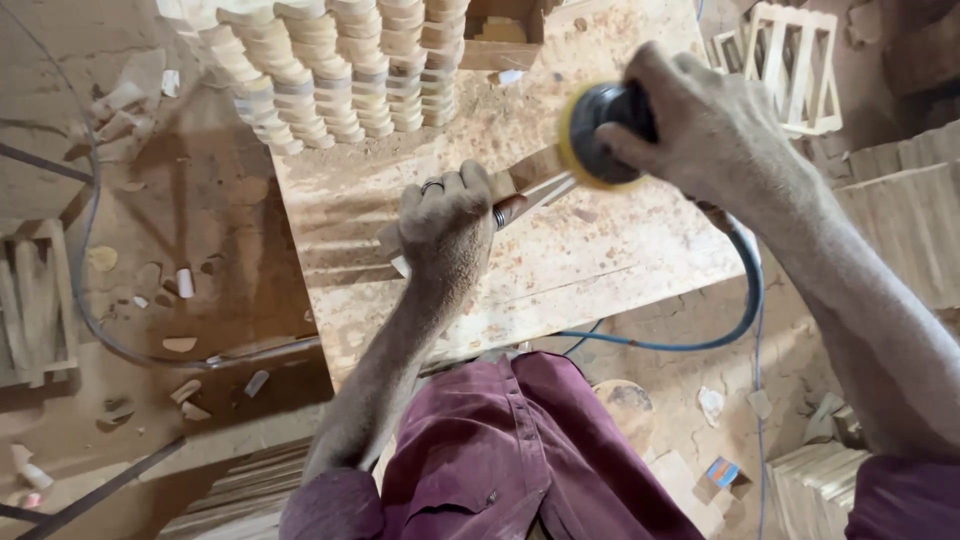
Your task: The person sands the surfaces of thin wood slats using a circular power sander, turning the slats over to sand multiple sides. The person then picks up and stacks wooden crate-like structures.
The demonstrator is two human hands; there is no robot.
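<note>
I'm looking down at both hands over a dusty board (600, 250) used as a work top. My left hand (445, 225) is curled tight around a small wood piece (535, 180), fingers pressed shut on it, ring on one finger, thumb side facing the tool. The wood piece sticks out to the right of the fist and its far end sits right under the sander. My right hand (700, 125) is wrapped over the top of a round sander (595, 135), black body w/ a yellow pad, fingers closed over it, pad tipped on its edge & touching the wood. A blue hose (745, 300) runs from the sander down past the board edge & loops back under. Step in hand, I'd say: sanding one face or edge of the wood piece, prob. mid-way, can't tell how smooth it is yet bc the pad hides the spot. Next move, I think, calls for a firm left hold so the piece won't spin, light even push from the right, then a small turn of the piece to bring a fresh side to the pad. Fingers are very near the pad, so keep them back. Stacks of cut blocks (340, 70) stand at the far end of the board, well apart from the hands. Wood frames (790, 65) lie off to the far right. Scraps (180, 345) dot the floor on the left.
</note>
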